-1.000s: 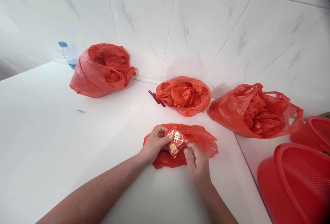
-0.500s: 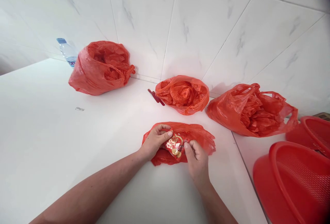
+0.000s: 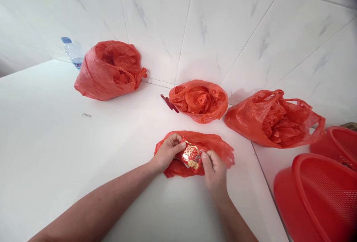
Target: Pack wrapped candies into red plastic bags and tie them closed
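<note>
A small red snack packet with gold lettering and pictures of round biscuits is stretched between both hands. My left hand pinches its left edge between thumb and fingers. At the packet's right edge, my right hand is closed on it in the same way. Beneath the packet a flattened red plastic bag lies on the white table. Just beyond it, a round-shaped red plastic bag holds crumpled red plastic.
A full red bag stands at the back left, before a plastic bottle. Dark red strips lie near the middle bag. Another red bag leans at right, beside red plastic baskets. A small clear scrap lies left.
My right hand has come up onto the packet's right edge and now grips it. The packet has flattened out and turned slightly between my hands. The left hand keeps its hold.
</note>
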`<action>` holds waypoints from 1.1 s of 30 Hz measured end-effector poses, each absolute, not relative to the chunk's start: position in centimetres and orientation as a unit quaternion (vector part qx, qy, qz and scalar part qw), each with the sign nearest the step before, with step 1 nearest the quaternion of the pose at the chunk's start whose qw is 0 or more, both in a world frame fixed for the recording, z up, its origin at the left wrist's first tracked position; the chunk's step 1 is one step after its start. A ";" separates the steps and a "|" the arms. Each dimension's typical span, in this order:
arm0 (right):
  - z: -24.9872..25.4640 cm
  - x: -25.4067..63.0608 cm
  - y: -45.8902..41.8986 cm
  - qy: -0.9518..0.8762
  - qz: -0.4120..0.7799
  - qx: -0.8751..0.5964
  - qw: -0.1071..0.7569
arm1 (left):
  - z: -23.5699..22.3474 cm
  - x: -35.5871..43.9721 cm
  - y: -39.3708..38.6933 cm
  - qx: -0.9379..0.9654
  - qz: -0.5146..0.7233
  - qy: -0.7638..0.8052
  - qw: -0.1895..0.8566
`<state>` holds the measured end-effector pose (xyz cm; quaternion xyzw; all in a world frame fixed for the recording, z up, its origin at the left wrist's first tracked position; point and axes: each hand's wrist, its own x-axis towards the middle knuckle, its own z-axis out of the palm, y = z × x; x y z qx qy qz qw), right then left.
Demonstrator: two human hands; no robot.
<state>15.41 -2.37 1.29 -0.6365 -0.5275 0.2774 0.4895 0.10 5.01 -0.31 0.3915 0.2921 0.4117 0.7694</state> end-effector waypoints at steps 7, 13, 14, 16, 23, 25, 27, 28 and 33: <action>1.2 15.5 -2.3 -0.523 0.282 -0.639 0.489 | -0.3 0.1 5.0 0.392 0.415 0.292 0.767; 1.3 15.4 -2.2 -0.516 0.291 -0.642 0.487 | -0.1 0.1 4.9 0.399 0.413 0.308 0.759; 1.3 15.5 -2.3 -0.514 0.291 -0.642 0.488 | 0.0 0.1 4.9 0.400 0.413 0.308 0.758; 1.3 15.6 -2.3 -0.511 0.293 -0.643 0.490 | 0.1 0.1 4.8 0.403 0.411 0.309 0.757; 1.4 15.9 -2.3 -0.494 0.309 -0.631 0.512 | 0.4 0.1 4.6 0.409 0.401 0.307 0.760; 1.6 15.8 -2.2 -0.496 0.344 -0.611 0.512 | 0.5 0.2 4.5 0.411 0.398 0.292 0.766; 1.8 15.7 -2.2 -0.494 0.376 -0.596 0.509 | 0.7 0.2 4.4 0.423 0.390 0.275 0.770; 1.9 15.8 -2.1 -0.489 0.379 -0.596 0.511 | 0.7 0.2 4.4 0.434 0.389 0.273 0.765; 2.5 17.4 -1.9 -0.401 0.258 -0.645 0.598 | 0.7 -0.1 3.8 0.569 0.442 0.354 0.596</action>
